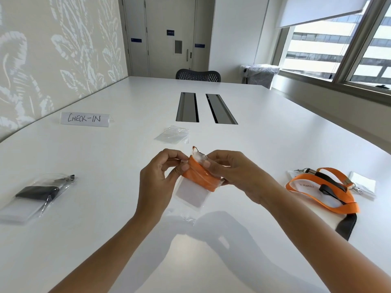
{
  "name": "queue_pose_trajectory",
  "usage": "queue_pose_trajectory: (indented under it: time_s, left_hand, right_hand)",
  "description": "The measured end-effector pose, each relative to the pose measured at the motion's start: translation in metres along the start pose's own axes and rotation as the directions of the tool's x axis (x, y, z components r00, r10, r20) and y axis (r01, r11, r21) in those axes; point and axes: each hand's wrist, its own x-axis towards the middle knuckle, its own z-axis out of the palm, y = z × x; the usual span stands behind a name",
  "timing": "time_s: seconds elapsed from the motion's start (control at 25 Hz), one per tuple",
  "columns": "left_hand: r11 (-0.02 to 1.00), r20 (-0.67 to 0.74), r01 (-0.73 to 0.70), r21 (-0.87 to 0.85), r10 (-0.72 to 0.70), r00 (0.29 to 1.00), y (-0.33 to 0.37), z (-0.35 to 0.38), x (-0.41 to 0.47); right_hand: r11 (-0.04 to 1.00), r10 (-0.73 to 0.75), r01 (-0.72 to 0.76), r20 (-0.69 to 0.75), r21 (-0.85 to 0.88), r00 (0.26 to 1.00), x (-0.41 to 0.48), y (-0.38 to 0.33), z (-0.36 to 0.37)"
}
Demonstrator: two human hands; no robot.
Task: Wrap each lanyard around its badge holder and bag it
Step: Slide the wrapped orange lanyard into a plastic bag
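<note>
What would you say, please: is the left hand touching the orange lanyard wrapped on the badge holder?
Touching. In the head view, the left hand lays its thumb against the orange lanyard.

White table (101,233) holds bagged badge (37,194), empty bags (172,135), lanyards (342,208), CHECK-IN sign (84,118).

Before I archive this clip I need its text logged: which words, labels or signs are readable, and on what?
"CHECK-IN": handwritten on the white folded paper tent sign.
"V Kohli": on the white badge card under the loose orange lanyard; the smaller print below it is too small to read.
Too blurred to read: the blue door signs.
No text shows on the orange-wrapped clear badge holder.
</note>
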Motion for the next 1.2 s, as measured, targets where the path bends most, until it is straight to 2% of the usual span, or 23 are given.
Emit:
queue_pose_trajectory:
  time_s: [0.08,0.2,0.36,0.48,0.6,0.84,1.08,1.2]
  left_hand:
    - [1.000,-0.007,0.003,0.000,-0.003,1.000,0.002,0.004,-0.003]
    - [1.000,-0.026,0.015,-0.006,-0.015,1.000,0.005,0.007,-0.007]
    - [0.998,-0.074,0.062,0.015,-0.061,0.995,0.005,0.007,-0.008]
    - [0.996,-0.086,0.086,0.032,-0.083,0.993,0.005,0.007,-0.009]
    - [0.994,-0.089,0.109,0.017,-0.107,0.990,0.005,0.009,-0.010]
    - [0.991,-0.078,0.132,0.016,-0.131,0.988,0.004,0.011,-0.011]
    - [0.990,-0.066,0.133,0.047,-0.130,0.989,0.004,0.013,-0.015]
    - [0.987,-0.076,0.144,0.064,-0.139,0.987,0.004,0.013,-0.015]
  right_hand:
    - [0.992,-0.043,0.029,-0.107,-0.124,0.993,0.002,0.002,0.006]
    - [0.979,-0.106,0.069,-0.194,-0.189,0.975,0.002,0.004,0.009]
    - [0.970,-0.172,0.133,-0.188,-0.203,0.967,-0.001,0.004,0.010]
    - [0.923,-0.276,0.207,-0.183,-0.324,0.944,-0.003,0.004,0.015]
    - [0.899,-0.337,0.245,-0.216,-0.363,0.917,-0.004,0.004,0.016]
    - [0.826,-0.444,0.345,-0.138,-0.446,0.885,-0.003,0.006,0.016]
    - [0.676,-0.554,0.413,-0.051,-0.610,0.831,-0.001,0.012,0.016]
    - [0.692,-0.531,0.422,-0.017,-0.586,0.847,-0.001,0.014,0.014]
